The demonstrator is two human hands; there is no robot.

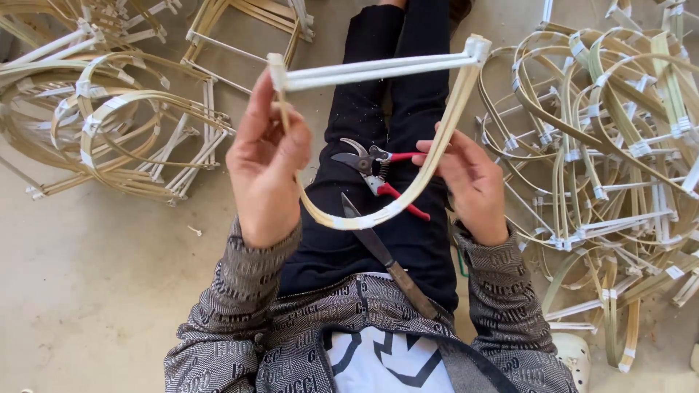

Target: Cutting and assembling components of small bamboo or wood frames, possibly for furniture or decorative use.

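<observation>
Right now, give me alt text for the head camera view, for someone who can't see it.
A seated person holds a D-shaped bamboo frame over their lap, left hand gripping one side and right hand the other. Red-handled pruning shears and a long knife rest on their dark trousers, with piles of similar frames on the concrete floor on both sides.

You hold a bent frame (408, 196) of smooth, pale split bamboo, its joints bound in matt white tape. The shears (375, 175) on your lap have dull grey metal blades and glossy red handles. The floor (95, 291) looks like rough, matt concrete.
</observation>
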